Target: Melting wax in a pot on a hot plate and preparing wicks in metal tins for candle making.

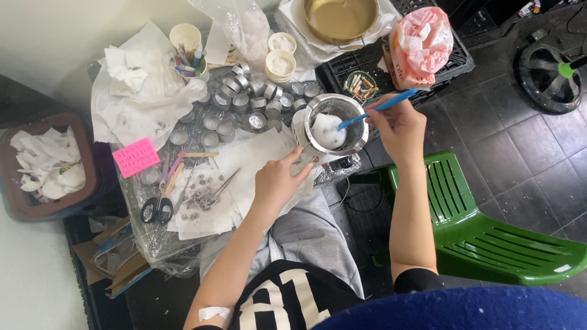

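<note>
Head view: steel pitcher (335, 124) with white wax sits at the desk (244, 156) edge. I see left hand (278, 181) closed on its handle, just below; right hand (400, 125) right of pitcher, pinching blue stirrer (379, 108), long axis slanting into the pitcher.
</note>
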